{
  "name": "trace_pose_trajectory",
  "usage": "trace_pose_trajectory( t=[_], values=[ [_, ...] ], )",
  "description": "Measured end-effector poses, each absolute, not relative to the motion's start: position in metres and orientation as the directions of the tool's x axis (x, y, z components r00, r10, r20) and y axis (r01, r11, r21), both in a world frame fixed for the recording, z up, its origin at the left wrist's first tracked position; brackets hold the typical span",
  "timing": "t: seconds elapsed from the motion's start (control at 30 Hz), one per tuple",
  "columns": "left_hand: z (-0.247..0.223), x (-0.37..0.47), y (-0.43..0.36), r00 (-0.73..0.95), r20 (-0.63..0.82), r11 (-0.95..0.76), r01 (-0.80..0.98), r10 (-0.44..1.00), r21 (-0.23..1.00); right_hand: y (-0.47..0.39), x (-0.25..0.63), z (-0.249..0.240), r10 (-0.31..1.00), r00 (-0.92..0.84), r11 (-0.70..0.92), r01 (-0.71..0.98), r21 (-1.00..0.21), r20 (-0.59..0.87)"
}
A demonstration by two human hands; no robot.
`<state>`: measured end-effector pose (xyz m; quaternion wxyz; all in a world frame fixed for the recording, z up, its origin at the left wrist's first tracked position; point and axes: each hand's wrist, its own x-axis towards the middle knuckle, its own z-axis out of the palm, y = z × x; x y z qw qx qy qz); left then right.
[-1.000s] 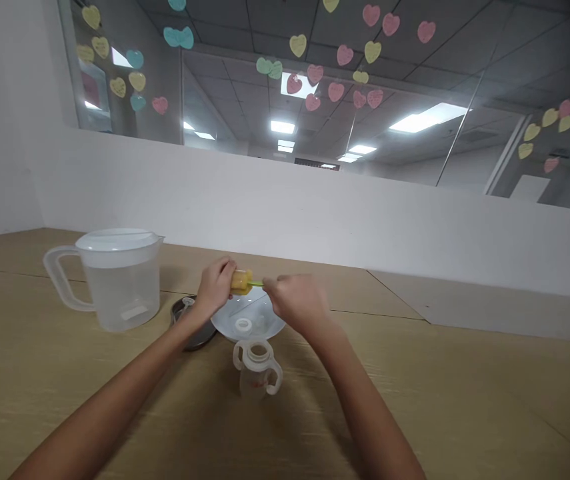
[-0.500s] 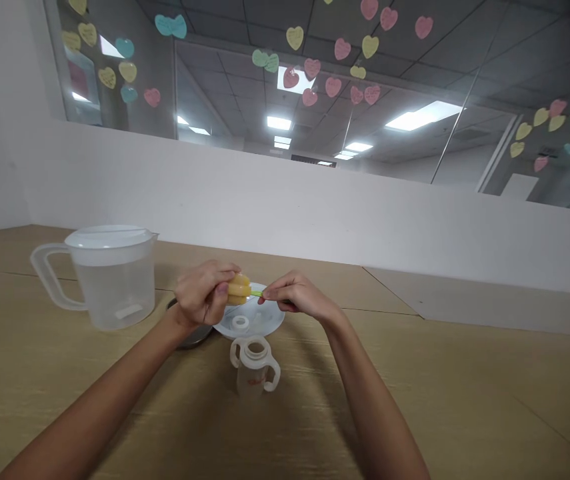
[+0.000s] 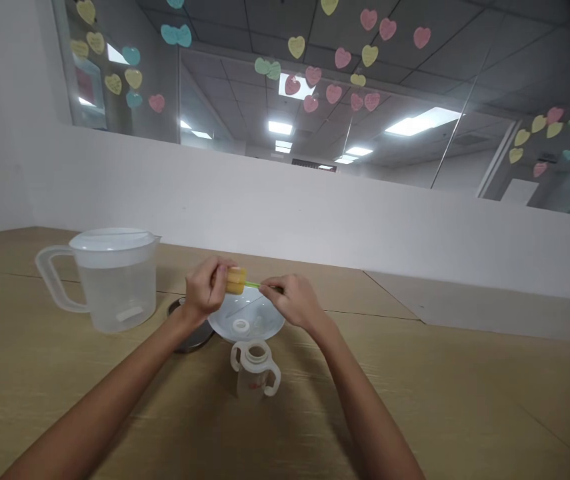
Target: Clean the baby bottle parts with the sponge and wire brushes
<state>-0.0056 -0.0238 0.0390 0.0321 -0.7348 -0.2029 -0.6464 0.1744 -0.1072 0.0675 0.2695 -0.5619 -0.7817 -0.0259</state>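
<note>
My left hand is wrapped round the yellow, sponge-like head of a small bottle brush. Its thin green handle is pinched in the fingers of my right hand, so the brush lies roughly level between both hands. Below it stands a whitish plastic bowl, holding a white ring and a clear piece too faint to name. Nearer to me, an uncapped baby bottle with two side handles stands upright on the table.
A translucent lidded pitcher stands at the left, its handle pointing left. A dark round plate or lid lies beside the bowl, partly covered by my left wrist. Behind the wooden table rises a white wall below glass.
Both hands have risen slightly with the brush. The yellow head has turned a little, and a bit more of the green handle shows. The view has shifted slightly.
</note>
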Motion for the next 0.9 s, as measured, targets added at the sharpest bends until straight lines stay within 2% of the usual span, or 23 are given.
trace_pose_trajectory(
  t=[0.03,0.07,0.13,0.2,0.3,0.4,0.5,0.6,0.73,0.83,0.9],
  values=[
    [0.039,-0.007,-0.026,0.144,0.985,-0.939,0.342,0.092,0.038,-0.108,0.177,0.069,0.89,-0.237,0.392,0.833,-0.39,0.389],
    [0.039,-0.009,-0.027,0.204,0.979,-0.943,0.323,-0.016,-0.082,-0.109,0.178,0.071,0.906,-0.259,0.401,0.776,-0.487,0.334],
    [0.042,-0.012,-0.027,0.268,0.96,-0.932,0.323,-0.078,-0.165,-0.113,0.18,0.076,0.92,-0.264,0.386,0.735,-0.557,0.289],
    [0.047,-0.014,-0.026,0.238,0.971,-0.906,0.415,0.016,-0.087,-0.118,0.181,0.08,0.921,-0.201,0.349,0.806,-0.477,0.335],
    [0.056,-0.017,-0.022,0.043,0.942,-0.816,0.513,0.334,0.266,-0.127,0.181,0.086,0.899,-0.059,0.178,0.955,-0.237,0.435],
    [0.063,-0.02,-0.015,-0.055,0.834,-0.749,0.412,0.549,0.52,-0.135,0.18,0.091,0.86,0.039,0.032,0.991,-0.13,0.51],
    [0.067,-0.018,-0.011,-0.052,0.756,-0.733,0.211,0.652,0.647,-0.137,0.177,0.093,0.827,0.089,-0.021,0.992,-0.128,0.556],
    [0.069,-0.012,-0.013,-0.018,0.713,-0.712,0.037,0.701,0.702,-0.133,0.174,0.09,0.815,0.113,-0.057,0.992,-0.115,0.568],
    [0.069,-0.004,-0.025,0.153,0.72,-0.721,-0.058,0.677,0.691,-0.126,0.173,0.085,0.806,0.132,-0.093,0.991,-0.097,0.576],
    [0.069,-0.002,-0.032,0.21,0.803,-0.82,-0.011,0.558,0.572,-0.125,0.175,0.085,0.802,0.139,-0.117,0.99,-0.075,0.581],
    [0.07,-0.004,-0.033,0.22,0.838,-0.867,0.117,0.499,0.485,-0.126,0.177,0.086,0.802,0.143,-0.122,0.99,-0.075,0.58]
  ],
)
